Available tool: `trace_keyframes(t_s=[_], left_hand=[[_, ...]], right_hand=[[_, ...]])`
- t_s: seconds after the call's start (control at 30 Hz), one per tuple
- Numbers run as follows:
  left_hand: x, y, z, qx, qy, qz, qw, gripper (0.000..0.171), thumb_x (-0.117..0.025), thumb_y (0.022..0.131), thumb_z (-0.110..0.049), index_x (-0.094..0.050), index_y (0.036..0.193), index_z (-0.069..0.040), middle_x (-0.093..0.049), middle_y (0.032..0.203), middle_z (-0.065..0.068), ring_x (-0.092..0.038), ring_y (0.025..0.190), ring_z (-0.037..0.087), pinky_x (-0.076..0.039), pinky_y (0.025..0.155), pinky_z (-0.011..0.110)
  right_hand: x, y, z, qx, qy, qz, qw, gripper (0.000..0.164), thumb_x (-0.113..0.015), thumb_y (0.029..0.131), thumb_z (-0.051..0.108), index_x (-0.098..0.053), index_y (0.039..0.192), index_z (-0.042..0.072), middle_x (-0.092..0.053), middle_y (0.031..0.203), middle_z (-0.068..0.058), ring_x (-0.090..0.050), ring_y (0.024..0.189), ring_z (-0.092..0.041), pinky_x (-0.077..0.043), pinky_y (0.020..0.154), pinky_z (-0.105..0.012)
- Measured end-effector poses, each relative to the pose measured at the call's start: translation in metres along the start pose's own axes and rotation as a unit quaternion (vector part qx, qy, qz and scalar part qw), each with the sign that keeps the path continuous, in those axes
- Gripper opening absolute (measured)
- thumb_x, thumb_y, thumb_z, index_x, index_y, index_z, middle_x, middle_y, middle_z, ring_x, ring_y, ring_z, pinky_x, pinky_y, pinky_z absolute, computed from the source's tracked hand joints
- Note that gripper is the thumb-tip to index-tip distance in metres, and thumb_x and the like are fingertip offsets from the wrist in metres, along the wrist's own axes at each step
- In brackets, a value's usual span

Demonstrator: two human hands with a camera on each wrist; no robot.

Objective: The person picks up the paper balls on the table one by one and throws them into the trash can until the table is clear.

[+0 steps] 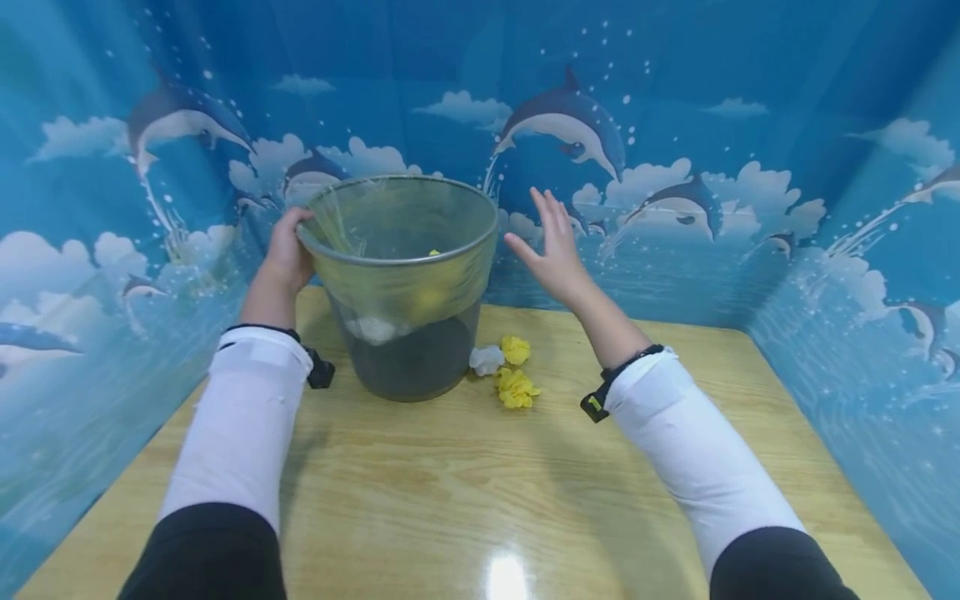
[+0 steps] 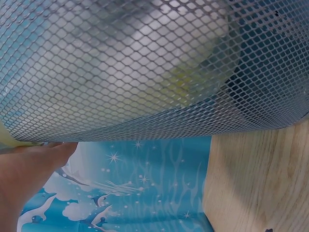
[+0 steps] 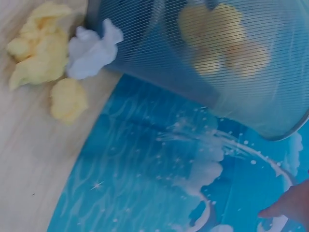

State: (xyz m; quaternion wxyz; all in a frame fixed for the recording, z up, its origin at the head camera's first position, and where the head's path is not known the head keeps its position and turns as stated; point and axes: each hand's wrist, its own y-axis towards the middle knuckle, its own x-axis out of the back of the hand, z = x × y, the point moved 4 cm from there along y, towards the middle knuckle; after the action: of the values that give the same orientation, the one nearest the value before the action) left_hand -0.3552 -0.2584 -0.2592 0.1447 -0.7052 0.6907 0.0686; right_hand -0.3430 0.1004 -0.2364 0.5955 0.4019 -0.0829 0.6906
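Observation:
A dark mesh wastebasket (image 1: pixel 408 367) with a clear plastic liner stands toward the back of the table. My left hand (image 1: pixel 288 254) grips its rim at the left side; part of that hand is hidden behind the basket. Through the mesh, several crumpled yellow paper balls (image 3: pixel 224 38) show inside the liner. My right hand (image 1: pixel 558 258) is raised to the right of the basket, apart from the rim, fingers extended and holding nothing. By the basket's base lie two yellow paper balls (image 1: pixel 516 389) and one white paper ball (image 1: pixel 487 360).
The wood-grain table (image 1: pixel 420 483) runs back to a blue dolphin-print curtain (image 1: pixel 450 75), which also encloses the left and right sides. A bright light reflection shows near the table's front.

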Motion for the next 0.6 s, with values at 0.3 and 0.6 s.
trace_keyframes(t_s=[0.3,0.6], left_hand=[[0.0,0.001,0.002,0.008,-0.001,-0.002,1.0,0.08,-0.034,0.098,-0.038,0.031,0.146,-0.037,0.034,0.153,-0.018,0.022,0.146,0.01,0.0,0.12,0.029],[-0.002,-0.002,-0.001,0.003,-0.005,0.006,1.0,0.077,-0.031,0.099,-0.036,0.029,0.147,-0.035,0.024,0.158,-0.018,0.009,0.148,0.005,-0.005,0.119,0.026]], right_hand=[[-0.006,-0.017,-0.029,0.003,-0.084,0.031,0.996,0.079,-0.053,0.097,0.045,-0.009,0.157,0.019,0.001,0.163,-0.013,0.005,0.149,-0.037,-0.005,0.115,-0.062],[-0.022,-0.043,-0.049,-0.008,-0.142,0.079,0.987,0.081,-0.055,0.096,0.046,-0.01,0.157,0.02,0.001,0.163,-0.014,0.007,0.149,-0.038,-0.003,0.114,-0.065]])
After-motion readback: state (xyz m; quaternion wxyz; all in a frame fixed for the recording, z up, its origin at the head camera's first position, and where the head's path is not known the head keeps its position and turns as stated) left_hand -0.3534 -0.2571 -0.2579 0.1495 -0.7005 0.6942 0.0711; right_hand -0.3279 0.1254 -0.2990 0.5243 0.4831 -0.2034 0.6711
